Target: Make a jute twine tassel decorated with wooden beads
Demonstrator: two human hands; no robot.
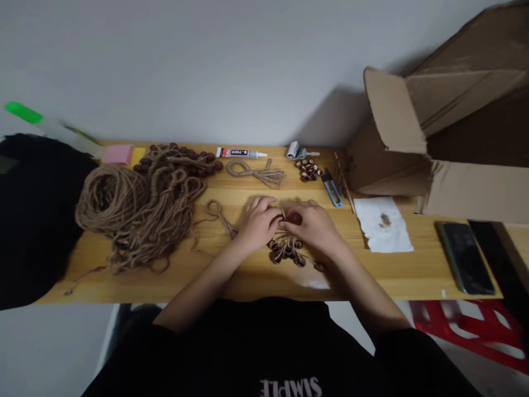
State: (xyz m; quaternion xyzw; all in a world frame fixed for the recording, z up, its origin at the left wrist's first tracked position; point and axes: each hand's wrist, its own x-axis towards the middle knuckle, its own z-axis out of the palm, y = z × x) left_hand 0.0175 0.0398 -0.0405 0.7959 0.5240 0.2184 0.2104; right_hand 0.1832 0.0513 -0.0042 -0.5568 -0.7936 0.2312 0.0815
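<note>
Over the middle of the table, my left hand (259, 223) and my right hand (313, 225) meet fingertip to fingertip. Between the right thumb and fingers is a reddish-brown round shell (294, 218), partly hidden. The left fingers pinch at a strand of jute twine by the shell; the exact grip is hard to see. Just below the hands lies a bunch of twine strands with dark shell halves (288, 252) at their ends. A looped twine cord (219, 212) runs out to the left from under my left hand.
A large twine heap (144, 209) fills the left side, with a black bag (37, 220) beyond. Behind the hands lie a glue tube (239, 153), a tied twine bundle (256, 173), loose shells (308, 170) and blue snips (332, 188). Rightward are a cardboard box (388, 171), tissue (382, 223) and phone (465, 257).
</note>
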